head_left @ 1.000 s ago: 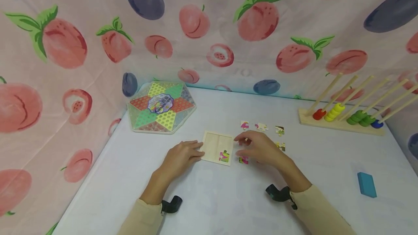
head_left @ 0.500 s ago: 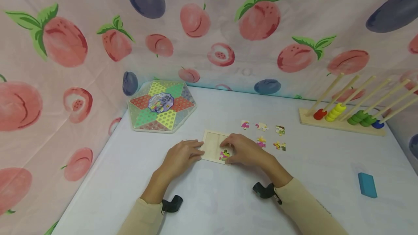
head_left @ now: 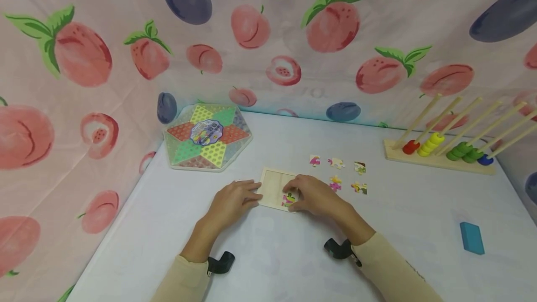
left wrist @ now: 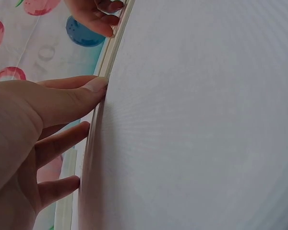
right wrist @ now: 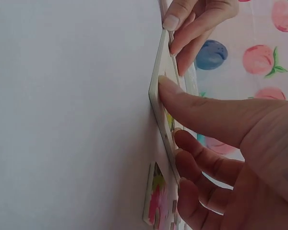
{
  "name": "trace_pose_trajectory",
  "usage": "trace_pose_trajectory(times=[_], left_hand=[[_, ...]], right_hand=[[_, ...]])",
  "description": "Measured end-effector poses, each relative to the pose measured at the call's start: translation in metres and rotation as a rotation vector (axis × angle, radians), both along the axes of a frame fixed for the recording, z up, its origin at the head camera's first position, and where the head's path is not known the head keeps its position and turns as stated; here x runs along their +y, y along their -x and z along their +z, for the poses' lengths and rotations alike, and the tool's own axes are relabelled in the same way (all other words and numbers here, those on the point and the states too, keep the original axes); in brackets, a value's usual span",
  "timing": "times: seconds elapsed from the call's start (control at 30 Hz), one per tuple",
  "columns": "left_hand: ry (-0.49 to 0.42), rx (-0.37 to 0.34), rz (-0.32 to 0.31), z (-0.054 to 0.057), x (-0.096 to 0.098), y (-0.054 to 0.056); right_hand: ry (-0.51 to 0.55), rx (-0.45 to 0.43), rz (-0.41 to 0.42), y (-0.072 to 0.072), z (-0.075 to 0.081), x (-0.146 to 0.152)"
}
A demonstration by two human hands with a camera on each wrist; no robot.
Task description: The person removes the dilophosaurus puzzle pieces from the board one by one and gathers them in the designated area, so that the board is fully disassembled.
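Observation:
A small square wooden puzzle tray [head_left: 272, 185] lies on the white tabletop. My left hand [head_left: 228, 204] rests its fingertips along the tray's left rim, fingers fairly straight. My right hand [head_left: 314, 195] is over the tray's near right corner, thumb at the near side and curled fingers beyond, around a pink and green puzzle piece [head_left: 288, 199] in that corner. In the right wrist view the thumb [right wrist: 182, 100] sits at the tray's edge and partly covers the piece. Another jigsaw piece [right wrist: 156, 199] lies on the table below the right fingers.
Several loose jigsaw pieces, such as a pink one [head_left: 314, 161] and a yellow one [head_left: 359, 188], lie right of the tray. A hexagonal star game board [head_left: 207, 136] is back left, a wooden bead counter [head_left: 438, 160] back right. A blue block [head_left: 471, 237] lies far right.
My right hand has moved left from the loose pieces onto the tray's near right corner and stayed there over the last half second. My left hand has stayed at the rim.

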State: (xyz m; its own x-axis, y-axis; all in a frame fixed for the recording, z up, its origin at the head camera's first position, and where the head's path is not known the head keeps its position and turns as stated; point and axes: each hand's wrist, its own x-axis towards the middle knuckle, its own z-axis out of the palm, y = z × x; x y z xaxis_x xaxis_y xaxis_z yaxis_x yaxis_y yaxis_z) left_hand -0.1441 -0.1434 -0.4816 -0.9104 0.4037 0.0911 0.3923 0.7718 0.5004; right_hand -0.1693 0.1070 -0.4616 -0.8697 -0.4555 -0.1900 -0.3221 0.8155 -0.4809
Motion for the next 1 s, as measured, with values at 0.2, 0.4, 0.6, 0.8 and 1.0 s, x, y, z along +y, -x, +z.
trace_pose_trajectory(times=[0.2, 0.4, 0.6, 0.8, 1.0], left_hand=[[-0.004, 0.005, -0.001, 0.0001, 0.0003, -0.0001], [-0.007, 0.016, 0.0, 0.0002, 0.0001, 0.0], [-0.005, 0.012, 0.003, 0.0002, 0.0003, -0.0001], [-0.004, 0.003, 0.005, 0.0001, 0.0006, -0.0002], [0.001, 0.007, 0.001, -0.0006, 0.0003, -0.0003]], right_hand=[[-0.013, 0.026, -0.001, -0.0037, 0.0018, 0.0], [0.002, 0.015, -0.02, -0.0026, 0.0006, -0.0013], [-0.001, -0.016, -0.03, -0.001, -0.0001, -0.003], [-0.007, -0.019, -0.014, 0.0007, -0.0006, -0.0042], [0.0, -0.018, -0.008, -0.0004, -0.0005, -0.0026]])
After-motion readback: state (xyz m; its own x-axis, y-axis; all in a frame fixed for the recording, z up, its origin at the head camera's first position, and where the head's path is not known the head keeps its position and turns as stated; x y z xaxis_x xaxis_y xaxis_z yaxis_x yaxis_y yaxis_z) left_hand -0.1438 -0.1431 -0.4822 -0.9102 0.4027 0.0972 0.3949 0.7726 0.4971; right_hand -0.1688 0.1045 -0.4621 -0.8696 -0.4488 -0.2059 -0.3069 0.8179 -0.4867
